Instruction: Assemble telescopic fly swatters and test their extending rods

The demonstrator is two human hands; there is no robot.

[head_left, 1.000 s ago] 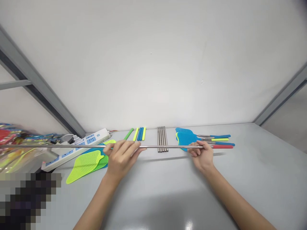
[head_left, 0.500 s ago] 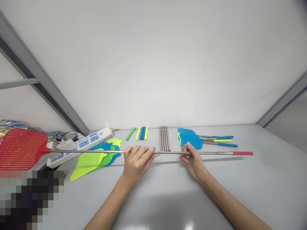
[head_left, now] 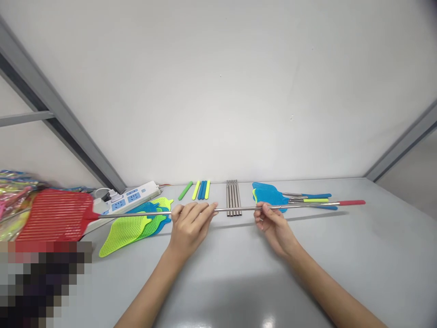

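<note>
A long telescopic fly swatter (head_left: 239,209) is held level above the table, its red mesh head at the left and its red grip at the right. My left hand (head_left: 189,225) wraps over the metal rod left of centre. With thumb and fingers my right hand (head_left: 271,223) pinches the rod farther right. Below and behind the right hand lie finished swatters with blue heads (head_left: 268,193) and blue and yellow grips. Loose green, yellow and blue swatter heads (head_left: 126,232) rest under the rod's left part.
Several loose coloured grips (head_left: 185,190) and a row of metal rods (head_left: 234,198) lie near the wall. A white power strip (head_left: 136,197) with plugs sits at the left. Beyond it are plastic-wrapped bundles (head_left: 13,200). A grey frame post (head_left: 68,114) stands at the left.
The red head has moved right, nearer to my left hand, and the rod looks shorter on that side. The red grip end has risen and shifted slightly right.
</note>
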